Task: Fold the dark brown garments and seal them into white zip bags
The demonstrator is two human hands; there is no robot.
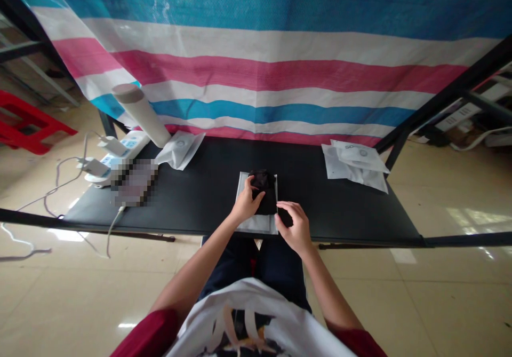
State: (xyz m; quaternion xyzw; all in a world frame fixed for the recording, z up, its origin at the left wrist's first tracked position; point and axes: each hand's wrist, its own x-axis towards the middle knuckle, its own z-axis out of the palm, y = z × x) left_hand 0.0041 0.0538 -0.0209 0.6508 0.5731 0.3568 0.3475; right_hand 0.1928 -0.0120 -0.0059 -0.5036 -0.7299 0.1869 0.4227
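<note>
A folded black cloth item (269, 202) is laid on a flat, translucent white bag (256, 223) at the near edge of a black rectangular table (352, 213). The cloth is touched by the left hand (245, 203), its thumb and fingers spread apart; the right hand (296, 230) is held half-curled at the bag's right edge, where a pinch cannot be told. The table is backed by a blue, white and pink striped sheet (256, 74). A red plastic stool (30, 125) is cut off at left; a pixelated object (138, 182) is blurred out.
</note>
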